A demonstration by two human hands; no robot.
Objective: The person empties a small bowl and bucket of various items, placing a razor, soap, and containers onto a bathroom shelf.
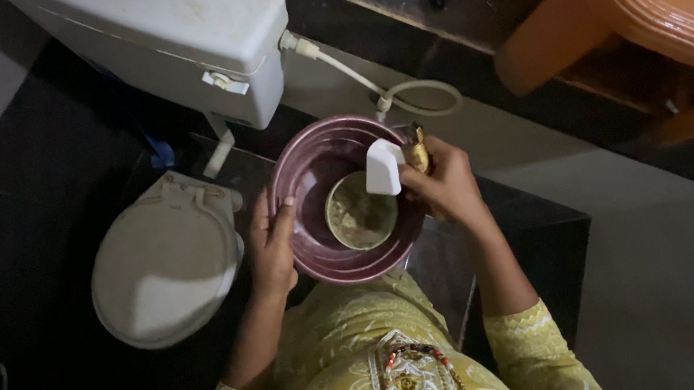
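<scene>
Toilet seat [164, 259], lid down, sits lowest and furthest left of the purple bowl [310, 173], with the white cistern [173, 40] above it and a pale hose [405, 97] looping off toward the bowl's upper right. The left hand [272, 247] clamps the bowl's left rim, fingers curled over the edge and thumb inside, so that grip is closed on the bowl and carries it in the air over the dark floor [10, 216]. Inside the bowl, low and slightly right of centre, lies a round greenish dish [355, 216] with grainy, dull matter in it. At the bowl's right rim the right hand [446, 188] is closed around a white bottle-like piece [383, 167] tilted into the bowl, with something small and golden [418, 154] pinched beside it. By my reading, something is being tipped or squeezed over the dish; the next move would call for keeping the bowl level while the right hand tilts further. Far right of the bowl stands orange plastic furniture [656, 3], cut off by the frame. The golden item, the dish's contents and the clutter on the dark ledge [465, 7] are too dim to identify.
</scene>
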